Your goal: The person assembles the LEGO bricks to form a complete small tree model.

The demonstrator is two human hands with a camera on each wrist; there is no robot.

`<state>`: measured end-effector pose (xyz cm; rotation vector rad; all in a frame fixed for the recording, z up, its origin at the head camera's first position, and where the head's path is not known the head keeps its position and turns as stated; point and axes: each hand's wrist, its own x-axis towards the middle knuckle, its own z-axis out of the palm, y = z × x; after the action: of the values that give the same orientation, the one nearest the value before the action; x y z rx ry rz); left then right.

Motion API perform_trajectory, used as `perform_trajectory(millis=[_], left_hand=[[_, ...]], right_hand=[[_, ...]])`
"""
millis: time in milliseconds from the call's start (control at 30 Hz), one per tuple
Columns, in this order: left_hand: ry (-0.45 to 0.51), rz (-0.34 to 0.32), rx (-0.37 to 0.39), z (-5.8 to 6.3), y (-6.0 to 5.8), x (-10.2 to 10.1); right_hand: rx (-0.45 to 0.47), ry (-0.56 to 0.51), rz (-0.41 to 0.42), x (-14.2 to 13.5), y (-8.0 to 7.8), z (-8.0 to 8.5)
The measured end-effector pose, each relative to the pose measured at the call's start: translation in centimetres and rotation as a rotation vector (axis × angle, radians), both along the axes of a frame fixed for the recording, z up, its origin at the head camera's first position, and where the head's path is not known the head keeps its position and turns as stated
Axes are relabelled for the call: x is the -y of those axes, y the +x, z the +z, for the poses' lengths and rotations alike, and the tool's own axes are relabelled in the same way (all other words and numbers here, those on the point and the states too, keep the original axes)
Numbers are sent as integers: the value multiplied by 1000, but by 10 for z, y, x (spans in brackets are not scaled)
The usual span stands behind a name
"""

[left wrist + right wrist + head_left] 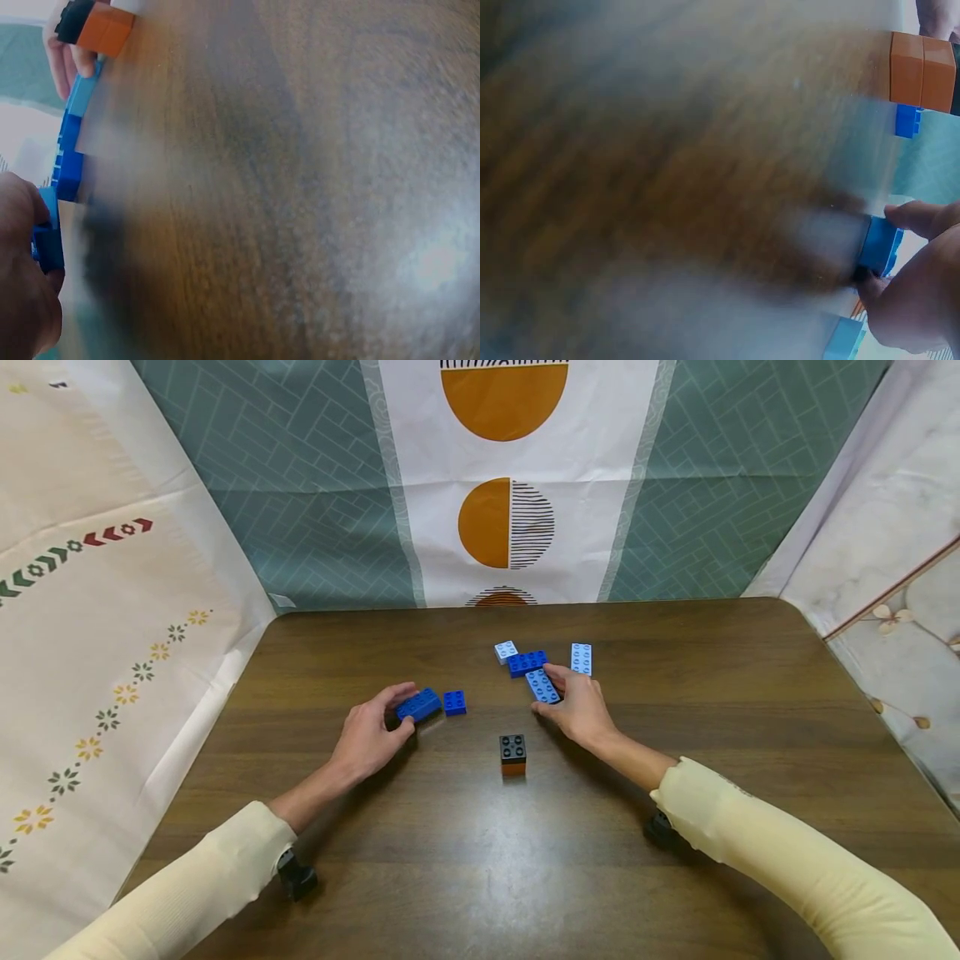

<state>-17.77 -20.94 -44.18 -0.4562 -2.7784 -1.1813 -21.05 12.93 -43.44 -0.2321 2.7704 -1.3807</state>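
Note:
My left hand (367, 735) grips a long blue brick (418, 704) between thumb and fingers, left of the table's middle. Just right of it lies a small dark blue brick (454, 702). In the left wrist view the gripped piece shows a dark blue part (49, 249) and a lighter blue part. My right hand (581, 706) pinches a medium blue brick (542, 687), thumb on its near side and a finger at its far end. Behind that brick sit a dark blue brick (527, 663) and a small pale blue brick (506, 651), close together.
Nearer me, between the hands, stands a stack of a black brick (513, 747) on orange bricks (921, 71). A pale blue long brick (581, 658) lies beyond the right hand. Patterned cloths (315, 485) hang along the far edge of the brown table (420, 860).

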Motion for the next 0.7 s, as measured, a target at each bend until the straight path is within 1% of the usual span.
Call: perform_trajectory(millis=[167,333,433,567,700], left_hand=[[30,-4,-14,4,0,0],[48,-28,-26,7,0,-2],[64,-56,-33,10,1,-5],[101,-101,-22,15,3,-10],[134,-150,-13,19,6,-17]], right_hand=[[-14,17,4,0,0,0],[-20,-5,24,1,3,1],[-24,-19,37,0,5,3],[-36,-36,58,-3,9,9],[-50,-59,98,-8,12,15]])
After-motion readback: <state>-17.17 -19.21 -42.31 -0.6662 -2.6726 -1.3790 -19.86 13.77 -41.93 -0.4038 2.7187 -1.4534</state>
